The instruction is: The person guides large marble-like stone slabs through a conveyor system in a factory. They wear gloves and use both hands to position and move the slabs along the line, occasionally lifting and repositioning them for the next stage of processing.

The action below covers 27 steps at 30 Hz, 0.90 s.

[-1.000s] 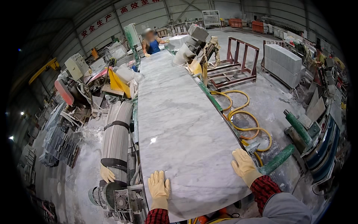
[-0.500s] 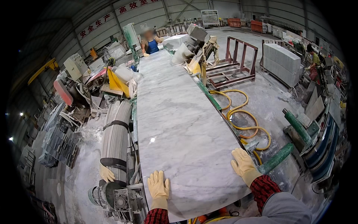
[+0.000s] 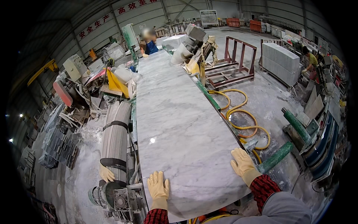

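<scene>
A long polished slab of white stone with grey veins stretches away from me, narrowing toward the far end. My left hand, in a cream rubber glove, lies flat on its near left corner, fingers stretched out. By the near right edge rests my right hand, gloved the same way, its palm on the stone and fingers extended. Neither hand grips anything. At the slab's far end stands a co-worker in a blue apron, with one gloved hand at the left edge.
Left of the slab are a ribbed roller-like cover, a motor and another cream glove. On the right lie a yellow hose and green posts. Beyond stand a brown metal frame, stone blocks and another person.
The far co-worker's raised arm has come down and their body has turned slightly. The person at the right has shifted a little. My hands keep their places on the slab.
</scene>
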{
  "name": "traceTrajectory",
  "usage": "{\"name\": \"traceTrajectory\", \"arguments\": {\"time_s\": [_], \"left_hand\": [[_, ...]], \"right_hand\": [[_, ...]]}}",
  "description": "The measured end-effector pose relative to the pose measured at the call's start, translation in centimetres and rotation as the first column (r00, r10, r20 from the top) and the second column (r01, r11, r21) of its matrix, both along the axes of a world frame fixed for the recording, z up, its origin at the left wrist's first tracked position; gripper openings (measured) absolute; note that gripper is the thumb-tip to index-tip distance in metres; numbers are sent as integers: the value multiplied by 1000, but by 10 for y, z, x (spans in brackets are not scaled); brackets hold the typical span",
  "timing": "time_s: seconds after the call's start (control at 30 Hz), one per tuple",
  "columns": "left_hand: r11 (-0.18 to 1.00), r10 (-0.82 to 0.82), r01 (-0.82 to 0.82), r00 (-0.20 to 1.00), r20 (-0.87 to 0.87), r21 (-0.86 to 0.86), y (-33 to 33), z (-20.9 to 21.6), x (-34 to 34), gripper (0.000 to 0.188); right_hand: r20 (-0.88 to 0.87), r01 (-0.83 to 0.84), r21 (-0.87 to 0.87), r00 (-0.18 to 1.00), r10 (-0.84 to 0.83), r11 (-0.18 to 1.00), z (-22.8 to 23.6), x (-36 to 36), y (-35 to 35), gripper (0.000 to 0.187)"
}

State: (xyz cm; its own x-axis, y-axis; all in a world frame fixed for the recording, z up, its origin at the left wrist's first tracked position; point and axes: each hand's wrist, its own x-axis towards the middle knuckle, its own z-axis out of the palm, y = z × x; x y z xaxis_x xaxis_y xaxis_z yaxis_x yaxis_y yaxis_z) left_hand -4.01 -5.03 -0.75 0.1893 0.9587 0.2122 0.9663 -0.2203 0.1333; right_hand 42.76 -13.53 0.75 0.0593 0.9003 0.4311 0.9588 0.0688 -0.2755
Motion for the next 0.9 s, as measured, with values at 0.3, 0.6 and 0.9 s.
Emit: {"name": "traceTrajectory", "arguments": {"time_s": [0.3, 0.6, 0.9], "left_hand": [[999, 8, -7, 1000, 13, -40, -5, 8, 1, 61], [999, 8, -7, 1000, 30, -34, -9, 7, 0, 61], [1000, 13, -13, 999, 31, -3, -14, 6, 2, 57]], "right_hand": [[7, -8, 14, 1000, 8, 1000, 4, -2, -4, 50], [-19, -29, -25, 999, 29, 999, 14, -3, -6, 49], [65, -18, 51, 998, 15, 999, -1, -2, -11, 52]]}}
